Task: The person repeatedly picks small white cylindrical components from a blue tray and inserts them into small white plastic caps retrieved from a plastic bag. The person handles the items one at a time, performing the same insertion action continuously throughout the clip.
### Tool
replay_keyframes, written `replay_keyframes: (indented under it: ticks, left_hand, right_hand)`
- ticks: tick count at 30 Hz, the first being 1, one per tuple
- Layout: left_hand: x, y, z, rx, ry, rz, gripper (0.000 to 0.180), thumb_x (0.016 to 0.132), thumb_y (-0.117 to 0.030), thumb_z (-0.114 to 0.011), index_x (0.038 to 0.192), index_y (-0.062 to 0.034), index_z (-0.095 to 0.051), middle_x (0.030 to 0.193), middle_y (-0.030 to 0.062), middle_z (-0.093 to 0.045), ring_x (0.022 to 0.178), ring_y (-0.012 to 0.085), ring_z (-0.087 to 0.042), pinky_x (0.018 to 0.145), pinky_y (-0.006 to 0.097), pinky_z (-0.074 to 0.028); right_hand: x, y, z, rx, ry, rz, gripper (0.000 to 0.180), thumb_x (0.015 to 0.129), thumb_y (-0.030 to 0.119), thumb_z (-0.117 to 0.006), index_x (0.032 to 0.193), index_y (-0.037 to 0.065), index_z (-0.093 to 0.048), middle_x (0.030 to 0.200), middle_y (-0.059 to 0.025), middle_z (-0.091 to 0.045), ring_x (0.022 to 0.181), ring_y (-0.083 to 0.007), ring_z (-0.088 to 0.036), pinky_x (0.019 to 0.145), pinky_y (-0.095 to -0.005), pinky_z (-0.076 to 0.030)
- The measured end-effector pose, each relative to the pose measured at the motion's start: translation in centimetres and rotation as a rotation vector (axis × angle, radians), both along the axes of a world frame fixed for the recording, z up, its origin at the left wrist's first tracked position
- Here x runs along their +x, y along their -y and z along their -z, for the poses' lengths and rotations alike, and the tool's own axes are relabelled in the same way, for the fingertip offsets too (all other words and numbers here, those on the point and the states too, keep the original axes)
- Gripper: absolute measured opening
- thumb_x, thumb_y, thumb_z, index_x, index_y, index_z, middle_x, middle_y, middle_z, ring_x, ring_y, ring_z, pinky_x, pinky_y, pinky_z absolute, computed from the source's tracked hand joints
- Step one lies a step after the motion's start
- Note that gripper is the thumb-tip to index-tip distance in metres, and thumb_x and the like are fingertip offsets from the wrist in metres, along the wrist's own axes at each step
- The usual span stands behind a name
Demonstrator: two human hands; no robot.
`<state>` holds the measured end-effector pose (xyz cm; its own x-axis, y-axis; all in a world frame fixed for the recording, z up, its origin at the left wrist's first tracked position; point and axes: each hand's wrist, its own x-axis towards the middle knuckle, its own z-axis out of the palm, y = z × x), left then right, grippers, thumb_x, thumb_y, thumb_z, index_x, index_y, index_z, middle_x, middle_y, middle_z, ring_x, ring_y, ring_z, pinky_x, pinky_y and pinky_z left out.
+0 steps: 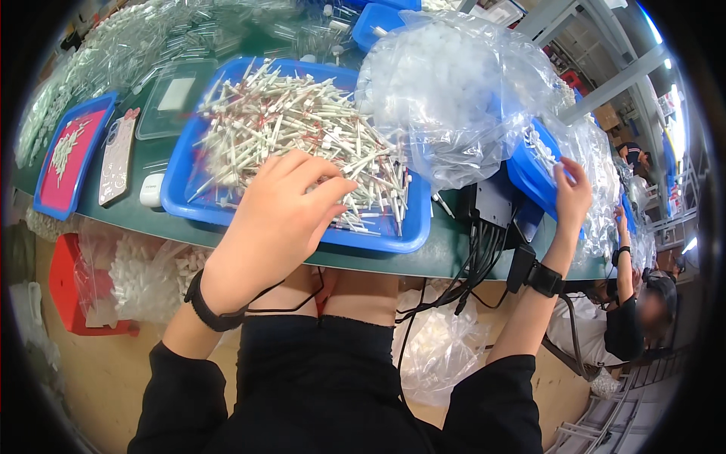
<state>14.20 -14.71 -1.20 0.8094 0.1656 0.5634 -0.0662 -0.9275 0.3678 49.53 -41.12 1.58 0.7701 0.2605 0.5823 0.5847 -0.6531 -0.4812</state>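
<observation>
Green tabletop [445, 253]; grey metal frame [616, 86] beyond, right. Large blue tray [172, 181] heaped with thin white sticks [302, 117]; left hand [281, 208] over near side, fingers curled. Right hand [575, 198] beside smaller blue bin [535, 186] of white pieces [538, 148], fingers bent. Cannot tell whether either grips anything.

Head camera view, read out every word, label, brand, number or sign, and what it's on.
No text can be read with certainty.
White case: any marking is too small.
Phone: no words can be made out.
White sticks in the blue tray: none legible.
</observation>
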Motion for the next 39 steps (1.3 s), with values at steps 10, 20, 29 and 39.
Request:
replay_keyframes:
  ticks: [10,20,29,39]
  left_hand:
    - [0.9,0.0,0.1,0.018,-0.013,-0.045,0.025,0.076,-0.006,-0.068,0.101,-0.0056,-0.064,0.089,0.0068,-0.059,0.086,0.0264,-0.054,0.077,0.037,-0.044]
    - [0.1,0.2,-0.5,-0.175,0.099,-0.118,0.035,0.076,-0.005,-0.069,0.11,-0.0043,-0.063,0.098,0.0089,-0.064,0.097,0.0266,-0.056,0.084,0.037,-0.044]
    - [0.7,1.5,-0.5,-0.519,0.288,0.134,0.026,0.085,0.005,-0.055,0.109,0.0,-0.063,0.081,0.0113,-0.065,0.066,0.0202,-0.064,0.058,0.028,-0.049]
    - [-1.1,2.2,-0.9,-1.046,0.097,0.155,0.02,0.096,-0.006,-0.047,0.106,0.0007,-0.063,0.07,0.004,-0.057,0.065,0.0078,-0.052,0.06,0.023,-0.042]
  right_hand:
    - [-17.0,-9.2,-2.6,-0.041,0.251,-0.669,0.016,0.078,0.003,-0.068,0.094,0.003,-0.068,0.08,-0.0055,-0.067,0.068,-0.0106,-0.061,0.065,-0.0236,-0.049]
    - [-19.7,-13.0,-0.8,-0.42,0.079,-0.762,0.018,0.084,0.016,-0.062,0.073,0.003,-0.055,0.066,-0.0102,-0.056,0.058,-0.0295,-0.057,0.053,-0.0373,-0.044]
    - [-17.6,-13.5,-4.9,0.038,-0.656,-1.079,0.02,0.088,0.018,-0.06,0.081,-0.001,-0.065,0.058,-0.0085,-0.052,0.055,-0.0122,-0.048,0.053,-0.0276,-0.04]
    - [-1.4,-20.2,4.7,-0.743,0.202,-0.219,0.039,0.079,0.036,-0.06,0.092,0.0,-0.068,0.096,-0.0212,-0.067,0.094,-0.0356,-0.064,0.084,-0.041,-0.05]
